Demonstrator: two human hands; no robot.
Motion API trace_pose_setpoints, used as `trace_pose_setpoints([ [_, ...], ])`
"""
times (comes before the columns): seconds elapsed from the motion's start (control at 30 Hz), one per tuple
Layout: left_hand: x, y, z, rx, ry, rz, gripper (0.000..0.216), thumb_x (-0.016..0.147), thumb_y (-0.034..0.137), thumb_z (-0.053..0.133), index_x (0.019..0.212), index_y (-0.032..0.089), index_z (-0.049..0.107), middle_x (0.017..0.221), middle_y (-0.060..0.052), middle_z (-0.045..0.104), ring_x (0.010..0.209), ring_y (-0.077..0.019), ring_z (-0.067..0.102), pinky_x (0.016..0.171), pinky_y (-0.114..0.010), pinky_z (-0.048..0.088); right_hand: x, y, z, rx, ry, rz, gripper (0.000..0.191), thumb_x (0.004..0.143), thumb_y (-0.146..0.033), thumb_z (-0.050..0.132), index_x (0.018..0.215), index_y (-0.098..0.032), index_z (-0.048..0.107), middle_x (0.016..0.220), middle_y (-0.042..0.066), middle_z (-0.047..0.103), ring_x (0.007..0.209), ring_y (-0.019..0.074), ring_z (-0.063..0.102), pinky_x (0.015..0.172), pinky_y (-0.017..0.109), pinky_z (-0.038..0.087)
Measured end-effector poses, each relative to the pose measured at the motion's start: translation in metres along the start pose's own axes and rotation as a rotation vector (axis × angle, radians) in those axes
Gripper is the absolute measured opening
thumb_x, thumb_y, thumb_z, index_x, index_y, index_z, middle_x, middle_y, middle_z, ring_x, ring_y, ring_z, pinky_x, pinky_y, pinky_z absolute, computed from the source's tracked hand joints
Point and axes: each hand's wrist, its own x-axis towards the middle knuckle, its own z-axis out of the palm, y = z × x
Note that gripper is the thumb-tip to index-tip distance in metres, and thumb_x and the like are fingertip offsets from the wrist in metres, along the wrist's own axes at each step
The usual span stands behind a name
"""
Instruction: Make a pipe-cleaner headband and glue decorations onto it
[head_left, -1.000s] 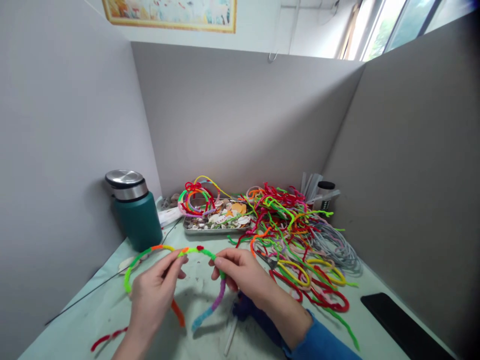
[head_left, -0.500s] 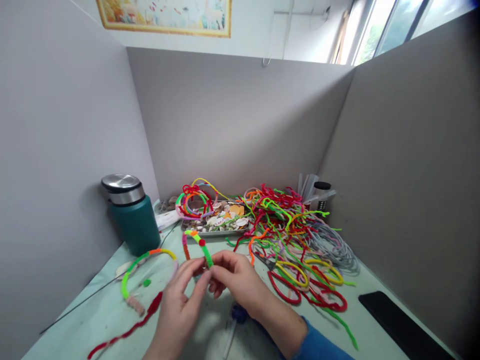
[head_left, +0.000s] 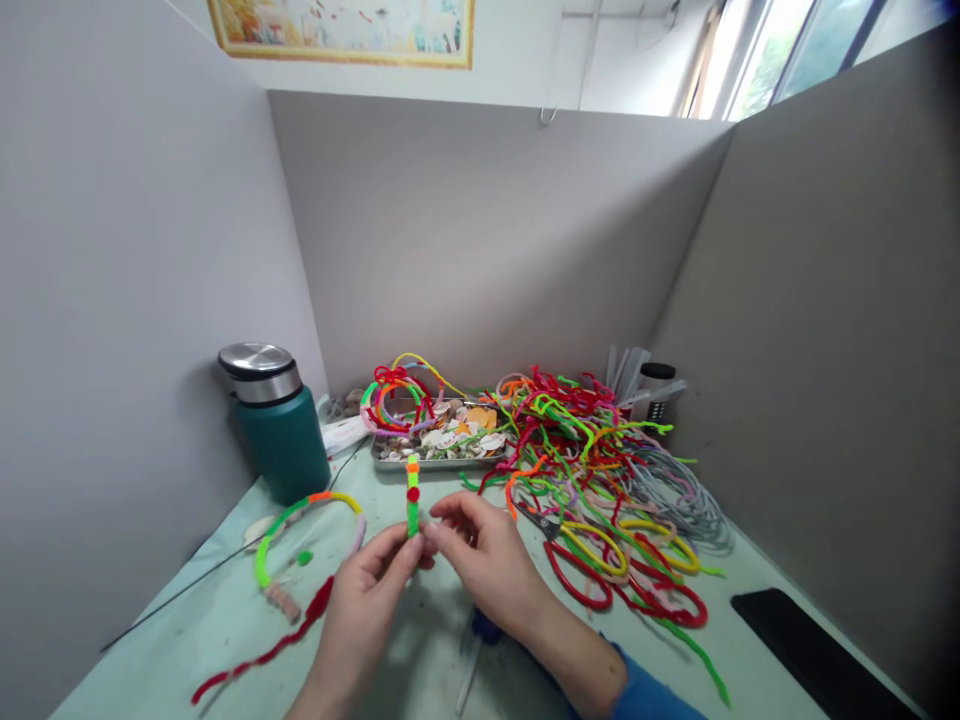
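Observation:
My left hand point(head_left: 371, 590) pinches the lower green end of a pipe cleaner band point(head_left: 412, 510), between thumb and fingers. The band stands upright, seen edge-on, in green, yellow and orange, with a red spot on it. Close beside it, the bent fingers of my right hand point(head_left: 484, 560) meet the left fingertips; whatever lies between them is hidden. Left of my hands rests an open multicoloured pipe cleaner ring point(head_left: 271, 540), with a small green pompom point(head_left: 304, 558) inside its curve. A dark red twisted pipe cleaner point(head_left: 262, 657) runs toward my left wrist.
A teal bottle point(head_left: 281, 440) stands at left. Behind my hands are a metal tray point(head_left: 442, 464) of small pieces and a heap of pipe cleaners point(head_left: 555, 430). Yellow-and-red-handled scissors point(head_left: 596, 550) lie at right, near a black flat object point(head_left: 810, 650). A blue-topped white stick point(head_left: 469, 675) lies in front.
The band has turned from a visible arch to edge-on. My right fingertips have come slightly away from its green end. The whole view has shifted a little.

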Motion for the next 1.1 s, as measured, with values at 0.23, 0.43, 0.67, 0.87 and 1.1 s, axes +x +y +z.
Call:
trace_pose_setpoints([
  [0.23, 0.0, -0.008, 0.0, 0.148, -0.058, -0.014, 0.033, 0.074, 0.044, 0.062, 0.091, 0.017, 0.071, 0.071, -0.002, 0.069, 0.072, -0.0194, 0.063, 0.066, -0.025, 0.05, 0.002, 0.012, 0.013, 0.298, -0.007, 0.165, 0.011, 0.067, -0.023, 0.062, 0.073, -0.014, 0.063, 0.056, -0.004, 0.053, 0.052, 0.0095, 0.053, 0.05, 0.02, 0.043],
  [0.43, 0.002, -0.014, 0.002, 0.178, -0.134, 0.033, 0.032, 0.073, 0.046, 0.062, 0.088, 0.019, 0.07, 0.076, -0.003, 0.07, 0.074, -0.0204, 0.064, 0.068, -0.025, 0.051, 0.005, 0.005, 0.008, 0.537, -0.014, 0.315, 0.014, 0.06, -0.026, 0.064, 0.059, -0.016, 0.054, 0.042, -0.007, 0.049, 0.039, 0.0078, 0.047, 0.04, 0.018, 0.037],
  [0.67, 0.001, -0.005, 0.004, 0.216, -0.175, 0.082, 0.028, 0.075, 0.047, 0.058, 0.074, 0.02, 0.067, 0.071, -0.002, 0.067, 0.071, -0.0197, 0.061, 0.065, -0.024, 0.049, 0.005, -0.003, 0.002, 0.481, -0.063, 0.288, 0.011, 0.064, -0.021, 0.058, 0.055, -0.017, 0.054, 0.039, -0.007, 0.046, 0.038, 0.0075, 0.045, 0.041, 0.018, 0.036],
  [0.87, -0.004, 0.004, 0.004, 0.174, -0.166, 0.047, 0.03, 0.08, 0.044, 0.052, 0.07, 0.018, 0.065, 0.067, -0.002, 0.063, 0.069, -0.0184, 0.058, 0.066, -0.025, 0.046, 0.006, -0.002, -0.017, 0.167, -0.249, 0.152, 0.015, 0.073, -0.02, 0.056, 0.064, -0.015, 0.066, 0.056, -0.003, 0.06, 0.057, 0.01, 0.054, 0.056, 0.019, 0.041],
  [1.1, -0.004, 0.008, 0.007, 0.176, -0.159, 0.026, 0.032, 0.08, 0.045, 0.052, 0.067, 0.018, 0.063, 0.064, -0.002, 0.062, 0.066, -0.0176, 0.057, 0.063, -0.024, 0.046, 0.003, -0.003, -0.017, -0.008, -0.208, 0.046, 0.019, 0.076, -0.016, 0.052, 0.068, -0.017, 0.069, 0.061, -0.002, 0.065, 0.061, 0.0111, 0.058, 0.057, 0.018, 0.043],
])
